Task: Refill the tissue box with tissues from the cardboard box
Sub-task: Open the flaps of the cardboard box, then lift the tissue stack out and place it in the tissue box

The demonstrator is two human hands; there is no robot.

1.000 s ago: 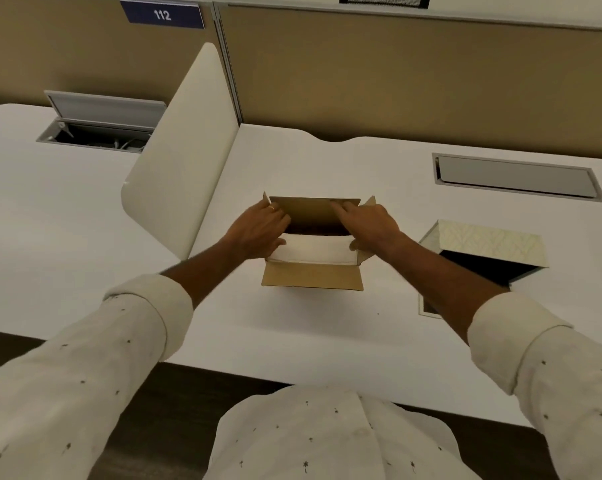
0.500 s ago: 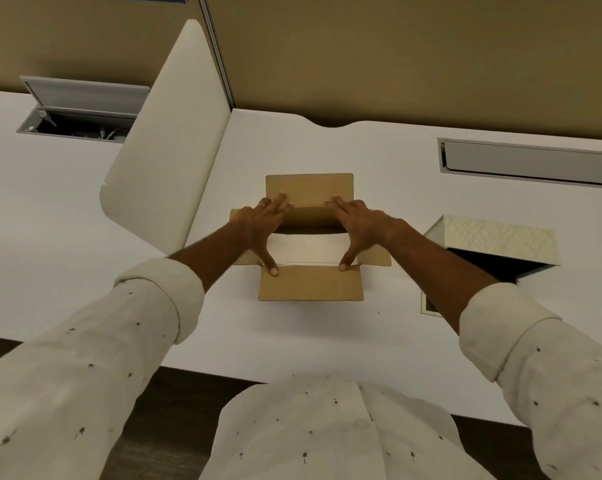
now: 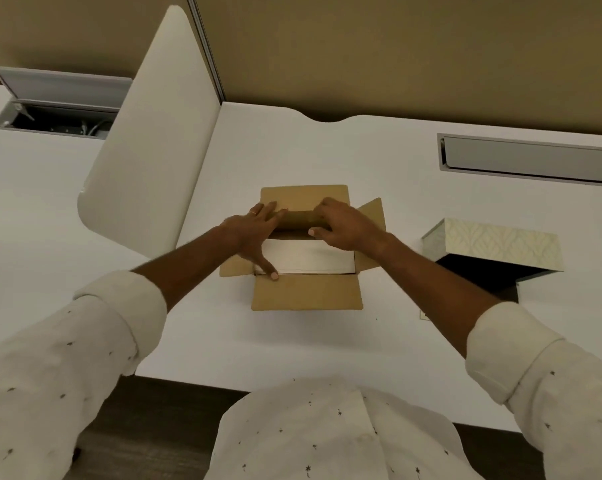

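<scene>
Head view. Carton (image 3: 306, 292), flaps open, centre of desk (image 3: 292, 341). Tissues (image 3: 310, 259) inside: light, soft, likely slippery; grasp the stack's short ends. Left hand (image 3: 254, 233) open, fingers spread on flaps; right hand (image 3: 344, 225) pinching far flap. Tissue box (image 3: 493, 244) right of carton, open.

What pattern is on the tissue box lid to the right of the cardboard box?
The tissue box lid is pale cream with a faint leaf-like diamond pattern, seen in the head view.
</scene>
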